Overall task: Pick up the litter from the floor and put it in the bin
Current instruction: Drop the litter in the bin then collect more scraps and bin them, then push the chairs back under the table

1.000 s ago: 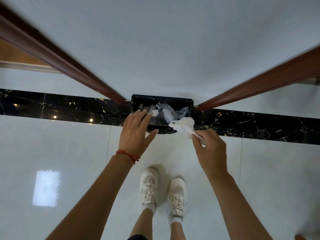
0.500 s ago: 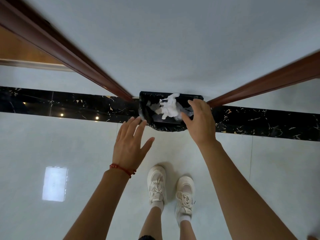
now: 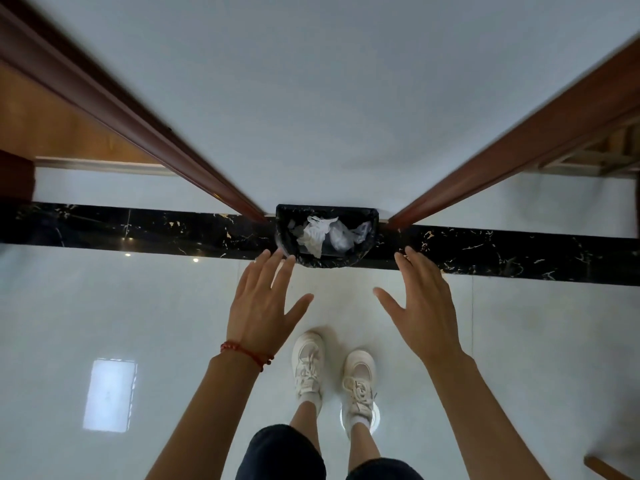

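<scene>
Progress: crumpled white litter (image 3: 317, 234) lies inside the bin (image 3: 373, 226), so the drop reads as done for this piece; no loose scrap shows on the floor (image 3: 145, 306) within this view (what lies outside the frame cannot be judged).

Left to do: by my judgement, only a look around for further scraps, if any exist beyond the frame.

Bin: a black-lined container standing against the wall, on the dark marble strip (image 3: 138, 226) between two brown door frames; besides the white wad it holds some clear, plastic-looking pieces.

Left hand (image 3: 261, 306): stretched out palm down, fingers (image 3: 273, 263) straight and slightly spread, thumb out to the side; it grasps nothing. The fingertips overlap the bin's near rim in this view, though whether they touch it or hang above it I cannot tell.

Right hand (image 3: 424, 306): likewise released, fingers extended and together, thumb splayed toward the middle; empty, and apart from the bin, to its right.

Person: stands just short of the bin in pale shoes (image 3: 308, 362), a red bracelet (image 3: 246, 353) on the left wrist.
</scene>
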Tool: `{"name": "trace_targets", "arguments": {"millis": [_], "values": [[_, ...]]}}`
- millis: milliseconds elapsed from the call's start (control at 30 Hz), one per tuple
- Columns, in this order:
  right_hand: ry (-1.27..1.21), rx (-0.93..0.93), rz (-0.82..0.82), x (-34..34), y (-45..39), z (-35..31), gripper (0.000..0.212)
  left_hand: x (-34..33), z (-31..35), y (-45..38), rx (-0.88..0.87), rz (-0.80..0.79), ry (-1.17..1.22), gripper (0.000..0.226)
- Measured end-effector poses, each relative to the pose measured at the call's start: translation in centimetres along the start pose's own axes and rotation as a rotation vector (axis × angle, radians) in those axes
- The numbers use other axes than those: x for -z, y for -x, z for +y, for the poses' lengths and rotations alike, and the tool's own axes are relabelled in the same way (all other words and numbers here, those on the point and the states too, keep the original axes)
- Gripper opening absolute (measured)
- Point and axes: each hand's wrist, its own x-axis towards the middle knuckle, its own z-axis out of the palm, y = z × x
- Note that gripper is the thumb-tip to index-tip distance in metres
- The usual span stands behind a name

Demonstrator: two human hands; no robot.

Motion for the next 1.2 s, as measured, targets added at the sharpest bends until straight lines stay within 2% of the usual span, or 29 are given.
{"name": "trace_targets", "arguments": {"millis": [167, 333, 467, 567, 600, 700, 767, 833, 900, 933, 967, 1100, 1200], "values": [[0.027, -0.02, -0.005, 6.0, 4.3, -0.8, 0.059, 5.3, 3.6, 3.5, -0.016, -0.033, -0.035, 0.057], [0.021, -0.019, -0.001, 12.3, 9.0, -1.9, 0.057, 10.8, 7.5, 7.2, -0.039, -0.046, -0.046, 0.073], [0.008, -0.067, 0.088, 16.4, 12.7, -2.4, 0.054, 14.5, 9.9, 8.8, -0.076, -0.047, -0.084, 0.079], [0.005, -0.105, 0.144, 18.8, 15.1, -2.5, 0.076, 16.8, 11.5, 9.3, -0.12, -0.028, -0.107, 0.077], [0.011, -0.121, 0.154, 19.3, 15.8, -2.4, 0.077, 17.4, 12.2, 9.4, -0.144, -0.018, -0.119, 0.073], [-0.005, -0.212, 0.137, 20.4, 17.6, -2.1, 0.059, 18.8, 14.0, 9.1, -0.239, -0.002, -0.148, 0.063], [-0.006, -0.263, 0.176, 21.1, 18.7, -2.3, 0.057, 19.8, 15.1, 8.8, -0.305, -0.006, -0.142, 0.064], [-0.001, -0.316, 0.207, 21.9, 20.1, -2.8, 0.066, 20.4, 15.9, 8.4, -0.379, -0.003, -0.148, 0.065], [-0.026, -0.354, 0.262, 22.3, 21.5, -3.2, 0.091, 20.6, 16.6, 8.1, -0.457, 0.016, -0.129, 0.05], [-0.037, -0.384, 0.286, 22.3, 22.2, -3.4, 0.097, 20.6, 17.0, 8.0, -0.5, 0.007, -0.119, 0.051], [-0.044, -0.423, 0.299, 22.3, 23.0, -3.5, 0.096, 20.7, 17.4, 7.9, -0.557, -0.007, -0.123, 0.054], [-0.076, -0.617, 0.322, 21.7, 26.3, -4.0, 0.06, 20.9, 18.6, 7.9, -0.75, -0.083, -0.161, 0.056], [-0.099, -0.745, 0.36, 21.1, 29.4, -4.5, 0.057, 21.2, 19.7, 8.4, -0.851, -0.102, -0.193, 0.055]]}}
